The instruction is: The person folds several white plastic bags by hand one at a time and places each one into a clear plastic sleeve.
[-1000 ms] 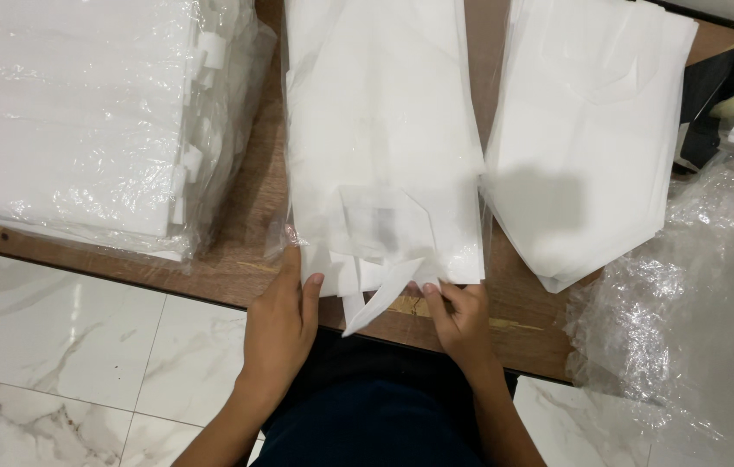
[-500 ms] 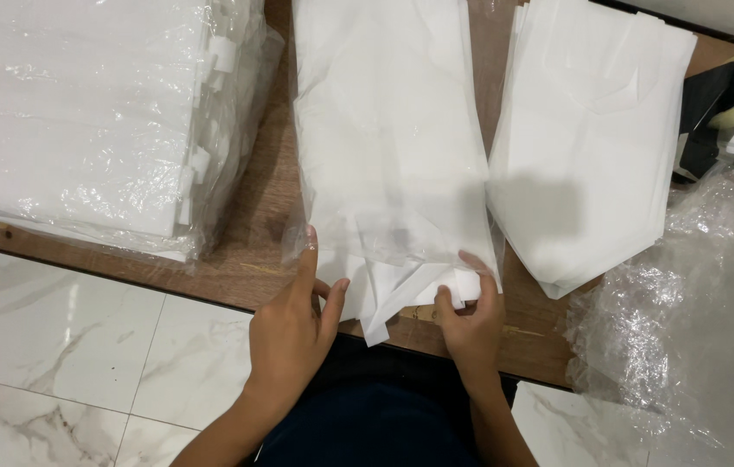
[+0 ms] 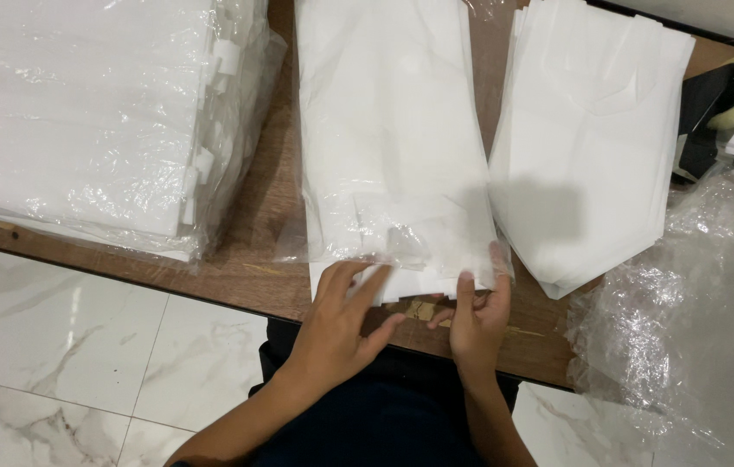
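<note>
White folded fabric piece in a clear plastic sleeve point(image 3: 393, 147), lying flat and lengthwise down the middle of the brown wooden table point(image 3: 254, 251). Plastic is wrinkled and glossy, loose at the near end, where the fabric's bottom edge sticks out a little.

Both hands sit at that near edge, by the table's front rim. Left hand point(image 3: 336, 324) is spread, fingers flat and pointing up onto the bottom-left corner, touching it, nothing clasped. Right hand point(image 3: 475, 311) is partly curled, fingertips pinching the plastic at the bottom-right corner, thumb along the edge.

Stack of bare white fabric pieces point(image 3: 587, 147) just right of the sleeve, nearly touching. Big plastic-wrapped white bundle point(image 3: 81, 112) at left, apart. Crumpled clear plastic point(image 3: 695, 320) at far right.

Sleeve's top end is cut off by the frame. Layers at the near edge blur together, so count unclear. Dark object point(image 3: 708, 112) at top right is half hidden, can't identify.
</note>
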